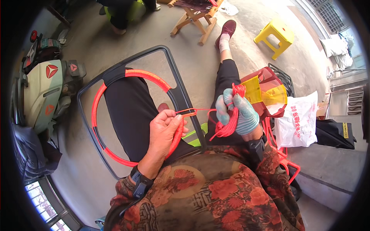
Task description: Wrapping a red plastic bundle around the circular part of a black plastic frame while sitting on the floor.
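Observation:
Across my lap lies a black frame [168,57] with a round ring [94,111] in it, most of the ring wrapped in red-orange cord and some stretches left black. My bare left hand [165,133] is closed at the ring's right side, thumb and fingers pinching looped red cord there. A strand of that cord runs taut to the right. My right hand [244,115], in a light blue striped glove, grips a hank of red cord [227,129], whose loops hang below the fingers.
A red and yellow bag [266,90] and a white plastic bag [298,119] stand at my right. Ahead are a yellow stool [278,34] and a wooden folding stool [196,21]. A scooter [46,92] is at the left; another person [121,11] is at the far side.

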{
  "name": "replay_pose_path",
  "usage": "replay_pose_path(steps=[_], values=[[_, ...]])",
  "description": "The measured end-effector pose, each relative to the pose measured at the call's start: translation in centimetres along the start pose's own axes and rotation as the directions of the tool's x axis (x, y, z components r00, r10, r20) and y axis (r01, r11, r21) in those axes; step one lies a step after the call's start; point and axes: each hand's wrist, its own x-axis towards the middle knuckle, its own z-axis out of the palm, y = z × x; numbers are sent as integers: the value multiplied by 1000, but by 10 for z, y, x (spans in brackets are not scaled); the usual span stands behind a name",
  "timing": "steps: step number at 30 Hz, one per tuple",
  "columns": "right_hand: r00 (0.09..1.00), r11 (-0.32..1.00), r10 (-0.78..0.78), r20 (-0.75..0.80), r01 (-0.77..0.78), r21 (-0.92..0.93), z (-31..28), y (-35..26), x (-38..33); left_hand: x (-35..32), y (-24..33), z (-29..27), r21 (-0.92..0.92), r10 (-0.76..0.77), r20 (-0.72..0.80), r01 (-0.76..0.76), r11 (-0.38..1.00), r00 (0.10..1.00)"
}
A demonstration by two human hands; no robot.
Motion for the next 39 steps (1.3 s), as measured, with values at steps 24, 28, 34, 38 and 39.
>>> replay_pose_path(steps=[24,28,34,38,39], values=[[212,934,-261,-942,302,-191,-329,-75,-146,6,6,4,-117,-104,84,113,987,991],[639,957,-257,-725,61,-285,-201,-55,-63,6,6,4,-52,-74,29,75,996,997],[824,-22,522,222,273,-962,-26,5,4,17,-21,-10,150,181,-94,-166,975,979],[916,292,327,233,137,-947,1,54,31,5,-17,-4,216,84,-55,-70,974,995],[947,576,146,286,154,-803,6,56,33,2,-11,-5,194,-3,-11,5,981,1000]])
